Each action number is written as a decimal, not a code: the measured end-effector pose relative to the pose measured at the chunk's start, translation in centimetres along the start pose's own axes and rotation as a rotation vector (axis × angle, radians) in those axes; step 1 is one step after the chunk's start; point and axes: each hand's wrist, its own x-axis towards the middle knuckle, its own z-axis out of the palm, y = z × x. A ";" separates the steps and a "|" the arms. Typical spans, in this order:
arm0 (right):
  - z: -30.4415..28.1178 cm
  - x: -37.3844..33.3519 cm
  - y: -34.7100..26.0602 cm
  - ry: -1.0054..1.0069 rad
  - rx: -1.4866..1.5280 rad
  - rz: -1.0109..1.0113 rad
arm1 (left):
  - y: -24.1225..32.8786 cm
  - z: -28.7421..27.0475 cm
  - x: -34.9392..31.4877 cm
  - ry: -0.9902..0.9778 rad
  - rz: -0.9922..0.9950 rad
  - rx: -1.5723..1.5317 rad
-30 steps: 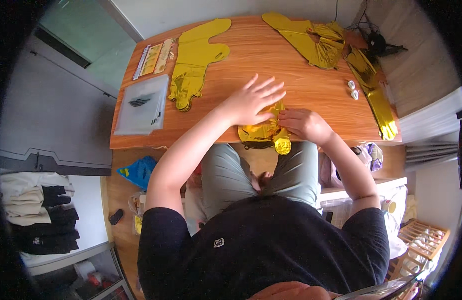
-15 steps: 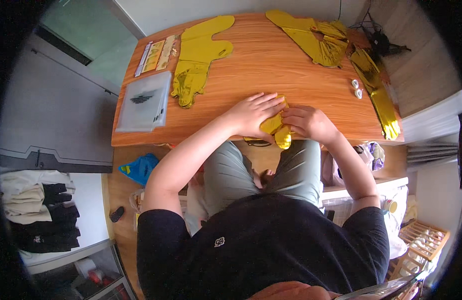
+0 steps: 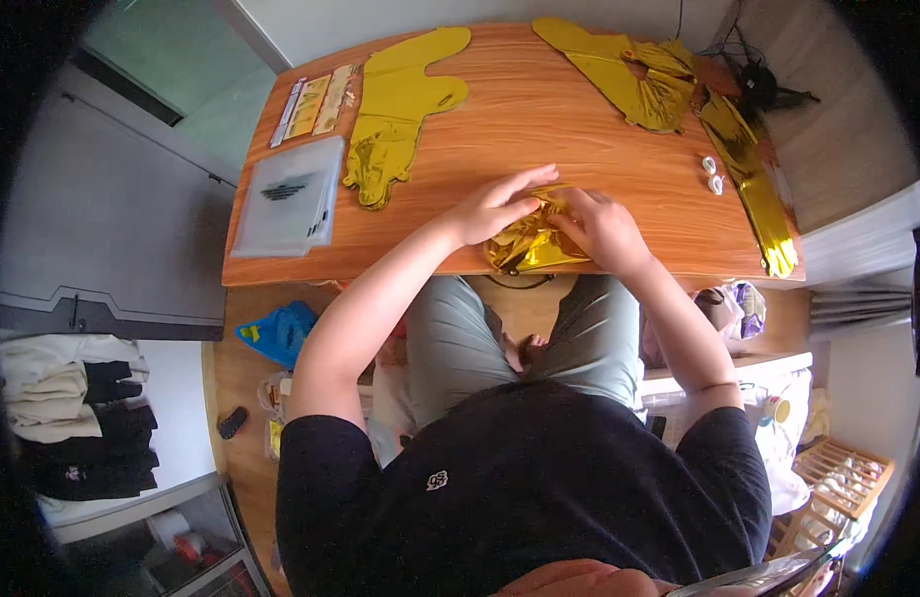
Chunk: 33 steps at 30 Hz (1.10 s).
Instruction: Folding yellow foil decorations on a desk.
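At the table's front edge lies a crumpled, partly folded gold foil balloon, flat and without air. My right hand bends over its right side, thumb and fingers closed on the foil. My left hand is at its upper left, fingers stretched forward and apart from the thumb, which touches the foil. Part of the foil is hidden under the hands.
Flat gold foil balloons lie at the back left, back right and right edge. White ribbon rolls sit at right. Clear plastic sleeves and a printed card are at left; dark cables lie in the back right corner.
My left hand has lifted from lying flat on the foil and turned on its side. My right hand has shifted slightly left and forward. The folded foil has spread wider and crumpled.
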 end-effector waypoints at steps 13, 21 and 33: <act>0.6 -0.3 -0.9 0.080 -0.055 -0.099 | 0.4 -1.1 -0.1 -0.018 -0.106 0.203; -1.9 -0.3 -1.0 -0.221 0.273 0.324 | -0.7 -2.0 0.0 0.111 -0.049 -0.557; -1.3 -1.8 1.5 -0.167 0.186 -0.208 | 0.1 -2.2 -1.3 0.503 -0.027 -0.269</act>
